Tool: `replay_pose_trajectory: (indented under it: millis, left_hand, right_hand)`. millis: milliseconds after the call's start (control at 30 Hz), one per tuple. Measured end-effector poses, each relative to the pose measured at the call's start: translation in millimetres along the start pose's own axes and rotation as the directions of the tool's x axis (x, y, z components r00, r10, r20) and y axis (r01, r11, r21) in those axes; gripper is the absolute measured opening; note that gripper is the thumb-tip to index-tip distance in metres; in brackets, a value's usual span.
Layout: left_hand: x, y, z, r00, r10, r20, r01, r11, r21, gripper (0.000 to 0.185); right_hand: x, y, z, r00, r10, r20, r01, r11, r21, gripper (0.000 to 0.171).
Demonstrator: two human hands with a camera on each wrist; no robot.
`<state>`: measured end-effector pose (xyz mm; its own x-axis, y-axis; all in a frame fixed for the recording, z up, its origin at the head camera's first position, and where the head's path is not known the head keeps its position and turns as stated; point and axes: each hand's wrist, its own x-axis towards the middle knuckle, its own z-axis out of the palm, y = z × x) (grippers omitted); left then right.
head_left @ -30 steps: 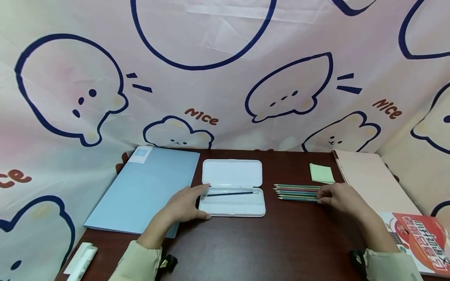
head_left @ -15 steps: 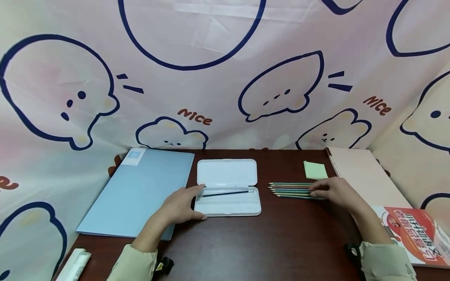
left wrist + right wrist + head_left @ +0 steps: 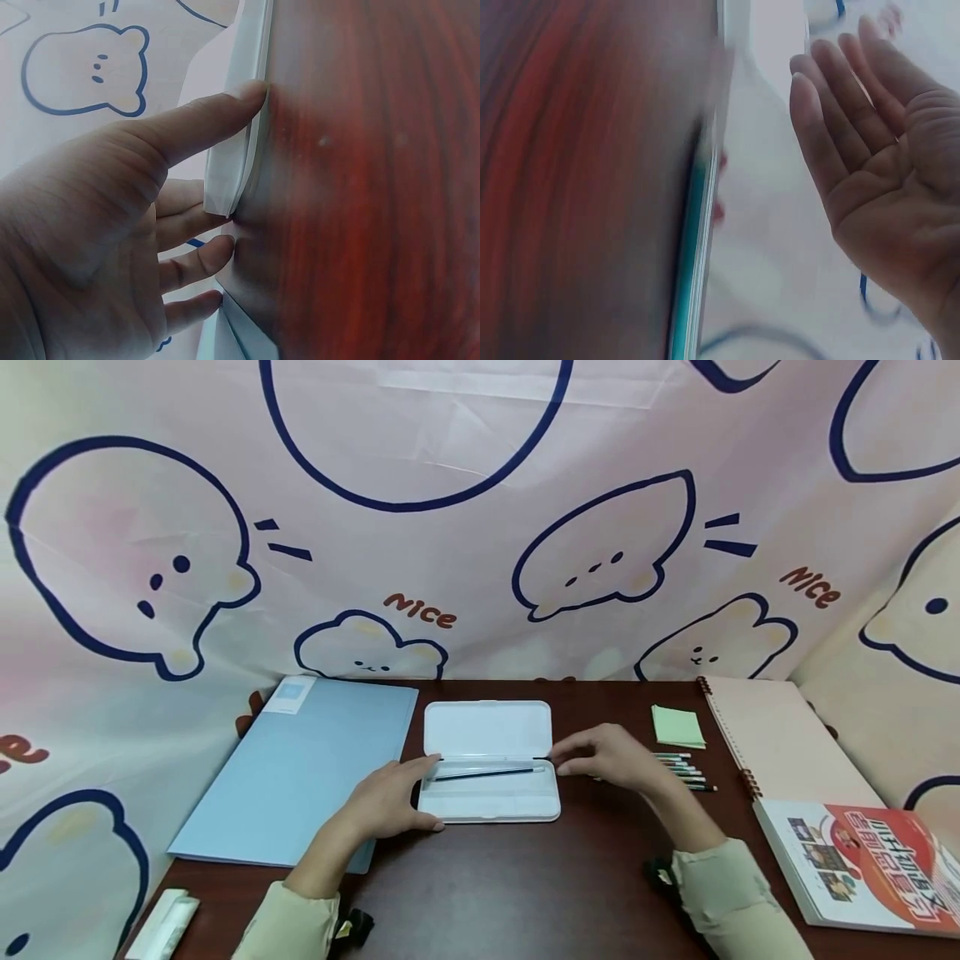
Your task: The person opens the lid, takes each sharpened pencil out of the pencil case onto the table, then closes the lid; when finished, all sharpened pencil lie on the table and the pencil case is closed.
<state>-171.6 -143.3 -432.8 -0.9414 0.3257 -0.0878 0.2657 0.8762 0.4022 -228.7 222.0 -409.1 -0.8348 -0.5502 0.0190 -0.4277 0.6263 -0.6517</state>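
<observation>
A white pencil case (image 3: 491, 806) lies with its lid up on the brown table, a slim dark pencil (image 3: 487, 773) inside it. My left hand (image 3: 386, 802) holds the case's left end, thumb at the front corner and index finger near the hinge. In the left wrist view, the thumb presses the case (image 3: 238, 150) edge. My right hand (image 3: 618, 760) is beside the case's right end, fingertips close to the hinge. The right wrist view shows this hand (image 3: 885, 157) with relaxed fingers holding nothing. Several coloured pencils (image 3: 686, 771) lie under and behind it, partly hidden; a teal pencil (image 3: 690, 255) shows nearest.
A blue folder (image 3: 300, 777) lies at the left, with white packets (image 3: 165, 922) in front of it. Green sticky notes (image 3: 678, 727) are behind the pencils. A spiral notebook (image 3: 787, 743) and a thick red-and-white book (image 3: 870, 868) lie at the right. A patterned cloth (image 3: 465, 552) hangs behind.
My right hand has left the back ends of the pencils and moved left across them to the pencil case's right edge. The left hand stays on the case.
</observation>
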Motion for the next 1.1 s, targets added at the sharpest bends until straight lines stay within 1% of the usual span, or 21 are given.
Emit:
replay_pose_trajectory:
  millis: [133,300,433,567,633,667,733,833,900,1000,1100]
  left_hand:
    - [2.1,2.8,2.1,1.0,0.003,-0.003,-0.003,1.0,-0.001,0.097]
    - [3.7,4.1,6.3,1.0,0.011,-0.001,-0.011,1.0,-0.013,0.097]
    - [5.2,3.9,6.6,1.0,0.011,-0.016,-0.011,1.0,-0.003,0.097]
    - [5.8,3.4,5.4,1.0,0.003,-0.02,-0.003,1.0,0.006,0.097]
    - [5.5,3.3,5.1,1.0,0.002,-0.017,-0.002,1.0,0.007,0.097]
    - [5.2,3.3,4.9,1.0,0.003,-0.013,-0.003,1.0,0.006,0.097]
    - [4.6,3.0,5.0,1.0,0.004,-0.008,-0.004,1.0,0.004,0.097]
    - [3.3,2.4,4.5,1.0,0.005,-0.007,-0.005,1.0,-0.001,0.097]
    - [2.4,1.2,4.4,1.0,-0.003,-0.008,0.003,1.0,0.001,0.096]
    - [1.2,-0.1,3.6,1.0,-0.013,-0.01,0.013,1.0,0.008,0.096]
    - [1.0,-0.5,2.7,1.0,-0.015,-0.006,0.015,1.0,0.011,0.097]
  right_hand:
    - [22.5,-18.7,24.3,0.997,-0.068,0.035,0.072,0.991,-0.11,0.022]
    - [35.1,-31.5,42.1,0.992,-0.096,0.078,0.112,0.964,-0.241,0.021]
    - [40.0,-38.1,47.4,0.988,-0.121,0.1,0.149,0.925,-0.35,0.017]
    - [44.8,-43.5,50.8,0.988,-0.107,0.115,0.148,0.879,-0.454,0.011]
    - [45.6,-43.8,51.3,0.988,-0.099,0.118,0.144,0.865,-0.48,0.01]
    - [45.7,-42.8,51.3,0.989,-0.09,0.116,0.135,0.868,-0.478,0.009]
    - [44.3,-40.1,49.0,0.99,-0.089,0.107,0.127,0.895,-0.428,0.009]
    - [41.5,-34.4,43.3,0.992,-0.099,0.082,0.118,0.95,-0.29,0.011]
    - [39.6,-30.4,38.3,0.991,-0.113,0.065,0.124,0.973,-0.193,0.013]
    - [36.3,-23.9,31.1,0.993,-0.109,0.053,0.114,0.988,-0.101,0.015]
    - [30.4,-16.7,23.7,0.997,-0.061,0.049,0.063,0.997,-0.033,0.015]
